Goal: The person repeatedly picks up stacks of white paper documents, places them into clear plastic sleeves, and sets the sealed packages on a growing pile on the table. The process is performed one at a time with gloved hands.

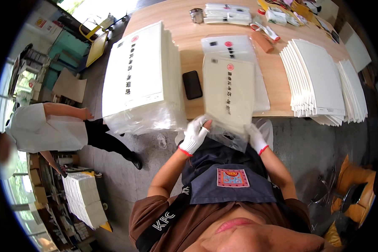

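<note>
Between my hands a printed cream paper bag (229, 86), with a red round mark and black lettering, hangs partly over the table's front edge. See-through plastic film (235, 142) shows around its lower end. My left hand (194, 135), in a white glove with a bare thumb, pinches the lower left corner. My right hand (256, 137), gloved too and slightly blurred, closes on the lower right edge. Beneath the bag lie flat printed plastic bags (260, 84). A black phone (192, 85) rests to the left, beside a tall stack of similar printed bags (134, 71).
White paper packets (313, 80) stand fanned at the table's right. Behind are scissors (264, 31), a brown block (262, 42), a metal tin (196, 16) and bundled plastic bags (227, 14). At left a person (50, 126) walks near a loaded cart (84, 199). An orange chair (357, 189) stands right.
</note>
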{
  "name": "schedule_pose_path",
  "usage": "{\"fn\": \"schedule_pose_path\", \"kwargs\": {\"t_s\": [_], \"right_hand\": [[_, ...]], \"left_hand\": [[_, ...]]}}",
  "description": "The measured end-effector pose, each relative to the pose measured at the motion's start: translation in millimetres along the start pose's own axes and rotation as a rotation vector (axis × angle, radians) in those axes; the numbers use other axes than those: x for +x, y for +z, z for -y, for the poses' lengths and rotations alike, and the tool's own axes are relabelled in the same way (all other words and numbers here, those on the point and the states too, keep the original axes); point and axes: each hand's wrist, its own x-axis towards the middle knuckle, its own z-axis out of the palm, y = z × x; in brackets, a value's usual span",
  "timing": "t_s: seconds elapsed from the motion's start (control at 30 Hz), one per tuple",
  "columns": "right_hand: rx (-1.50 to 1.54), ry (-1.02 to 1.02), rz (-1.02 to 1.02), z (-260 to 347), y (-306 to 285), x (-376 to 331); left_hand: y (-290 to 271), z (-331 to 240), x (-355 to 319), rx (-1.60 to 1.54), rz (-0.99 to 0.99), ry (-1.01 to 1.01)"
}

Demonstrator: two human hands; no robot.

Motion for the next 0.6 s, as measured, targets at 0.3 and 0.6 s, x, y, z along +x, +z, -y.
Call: {"fn": "schedule_pose_path", "kwargs": {"t_s": [0.3, 0.6], "right_hand": [[-0.249, -0.119, 0.44, 151.7, 233.8, 29.3], [-0.871, -0.28, 0.42, 198.2, 338.4, 37.4]], "left_hand": [[-158.7, -60.7, -31.2, -0.409, -0.993, 0.406], [-259.4, 130.2, -80.4, -0.496, -0.982, -0.028]]}}
